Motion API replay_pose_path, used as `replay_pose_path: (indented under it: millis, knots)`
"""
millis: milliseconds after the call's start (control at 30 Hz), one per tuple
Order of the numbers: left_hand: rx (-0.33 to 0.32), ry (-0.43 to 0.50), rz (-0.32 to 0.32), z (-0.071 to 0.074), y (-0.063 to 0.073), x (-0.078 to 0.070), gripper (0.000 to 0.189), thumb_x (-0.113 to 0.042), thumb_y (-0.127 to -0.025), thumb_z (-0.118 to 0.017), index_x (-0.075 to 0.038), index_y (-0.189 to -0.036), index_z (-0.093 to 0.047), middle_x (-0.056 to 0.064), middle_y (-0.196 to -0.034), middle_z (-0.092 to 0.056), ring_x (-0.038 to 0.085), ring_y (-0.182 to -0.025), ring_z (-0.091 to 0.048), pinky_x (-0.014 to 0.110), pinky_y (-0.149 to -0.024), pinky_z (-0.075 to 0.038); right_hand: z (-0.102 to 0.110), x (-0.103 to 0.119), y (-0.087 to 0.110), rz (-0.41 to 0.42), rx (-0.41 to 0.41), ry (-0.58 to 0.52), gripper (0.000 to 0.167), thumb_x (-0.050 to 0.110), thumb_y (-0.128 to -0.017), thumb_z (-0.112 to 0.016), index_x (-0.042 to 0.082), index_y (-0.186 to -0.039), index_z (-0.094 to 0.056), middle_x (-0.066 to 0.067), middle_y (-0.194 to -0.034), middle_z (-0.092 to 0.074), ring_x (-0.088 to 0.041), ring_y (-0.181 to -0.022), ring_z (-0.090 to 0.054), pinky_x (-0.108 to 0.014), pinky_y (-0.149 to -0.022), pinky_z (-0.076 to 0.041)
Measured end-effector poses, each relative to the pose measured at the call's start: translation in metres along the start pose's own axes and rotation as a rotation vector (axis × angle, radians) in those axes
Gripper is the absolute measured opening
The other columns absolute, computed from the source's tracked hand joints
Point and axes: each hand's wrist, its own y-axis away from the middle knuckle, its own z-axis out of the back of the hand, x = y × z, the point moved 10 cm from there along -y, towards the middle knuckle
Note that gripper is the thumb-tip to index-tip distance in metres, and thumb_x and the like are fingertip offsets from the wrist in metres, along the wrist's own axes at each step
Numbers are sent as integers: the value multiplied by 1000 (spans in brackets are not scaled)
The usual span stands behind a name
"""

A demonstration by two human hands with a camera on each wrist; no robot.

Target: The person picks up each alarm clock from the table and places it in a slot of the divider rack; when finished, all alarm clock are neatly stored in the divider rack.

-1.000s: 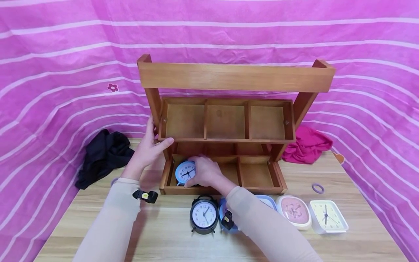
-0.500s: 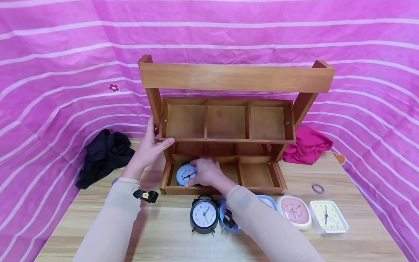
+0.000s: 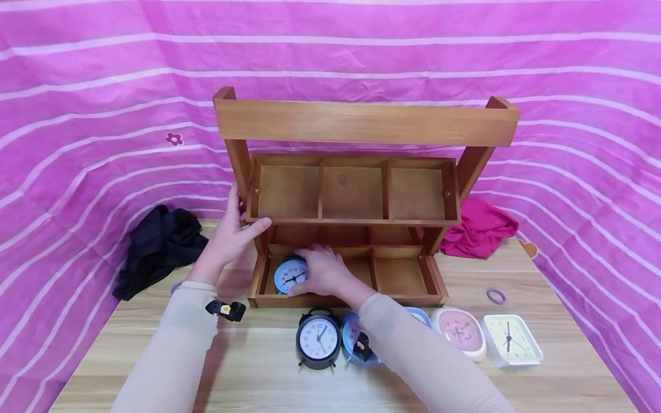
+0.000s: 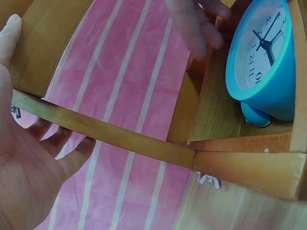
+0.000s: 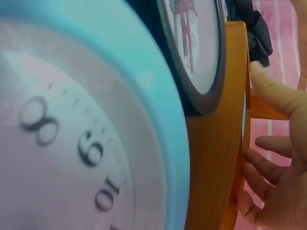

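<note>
My left hand [image 3: 234, 232] holds the left side of a two-tier wooden shelf [image 3: 361, 123]. The left wrist view shows my left fingers [image 4: 76, 155] behind the post and the thumb against the upper tray's side. A blue round alarm clock [image 3: 289, 276] leans back in the lower tray's left compartment, its right part hidden. Over its right side is my right hand [image 3: 325, 272], with thumb and fingers spread. In the left wrist view, the right fingers [image 4: 196, 31] look apart from the clock's top; their far side is hidden.
In front of the shelf stand a black alarm clock [image 3: 318, 339], another blue one [image 3: 351, 332], a pink-faced clock [image 3: 458, 332] and a pale yellow one [image 3: 511, 339]. A purple ring [image 3: 496, 296], black cloth [image 3: 160, 246] and red-pink cloth [image 3: 477, 229] lie about the shelf.
The blue clock has tilted slightly and sits a little lower in the left compartment. My right hand stays beside it; my left hand keeps its place. The whole head view has shifted slightly.
</note>
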Motion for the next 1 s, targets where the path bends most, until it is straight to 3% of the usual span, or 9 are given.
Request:
replay_pose_path:
  millis: [267,633,1000]
  knots:
    - [-1,-18,7,2,0,3,100,-24,-99,-73,-38,-165,0,19,-162,-29,46,-141,-44,69,-109,-42,16,5,18,99,-57,13,98,61,-71,-90,24,-154,-52,-6,-154,-50,-31,-138,-43,-63,-115,-38]
    - [-12,-43,22,5,4,1,101,-25,-99,-72,-38,-165,2,18,-164,-28,45,-144,-42,70,-110,-39,33,14,65,246,-99,7,104,64,-69,-90,26,-156,-49,-4,-148,-52,-24,-128,-47,-50,-105,-48]
    - [-33,-35,-6,2,1,3,102,-25,-98,-73,-40,-166,2,16,-165,-29,42,-144,-42,71,-111,-38,17,7,102,217,-45,99,105,73,-68,-86,30,-157,-49,1,-144,-56,-23,-126,-52,-52,-101,-48]
